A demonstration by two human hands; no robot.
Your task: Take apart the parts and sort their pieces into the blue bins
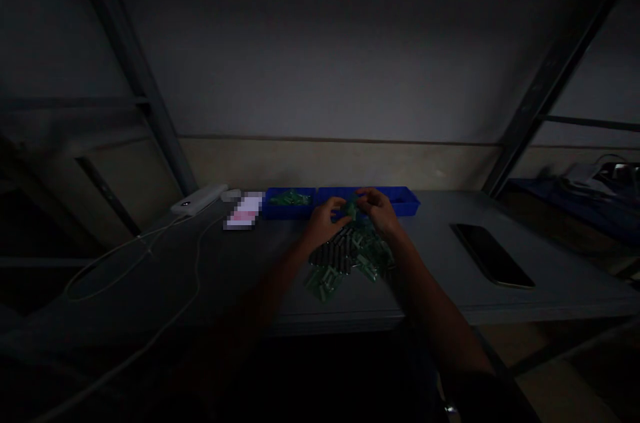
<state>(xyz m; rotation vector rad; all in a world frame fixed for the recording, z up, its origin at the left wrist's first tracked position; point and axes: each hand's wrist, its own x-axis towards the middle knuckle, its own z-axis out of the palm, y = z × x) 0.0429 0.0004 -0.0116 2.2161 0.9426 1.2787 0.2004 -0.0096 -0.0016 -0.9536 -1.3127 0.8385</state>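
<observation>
Both hands meet over the pile, in front of the blue bins. Between them is a small green packet-like piece [351,208], partly covered by fingers. My left hand [324,222] closes on its left side with thumb and fingers. From the right, my right hand [379,208] pinches the same piece. Below lie several dark, shiny rod-like parts [333,255] in rows. Beside them is a heap of green pieces with pale strips [370,250], and another such green piece [325,282] sits nearer the table edge. Dim light hides their exact kind.
A blue bin [287,211] holding green pieces stands at the back, beside a longer blue bin [407,206]. On the left are a white power-bank-like box [200,200], a cable [197,270] and a blurred-out screen or card [244,211]. A dark phone [493,255] lies right.
</observation>
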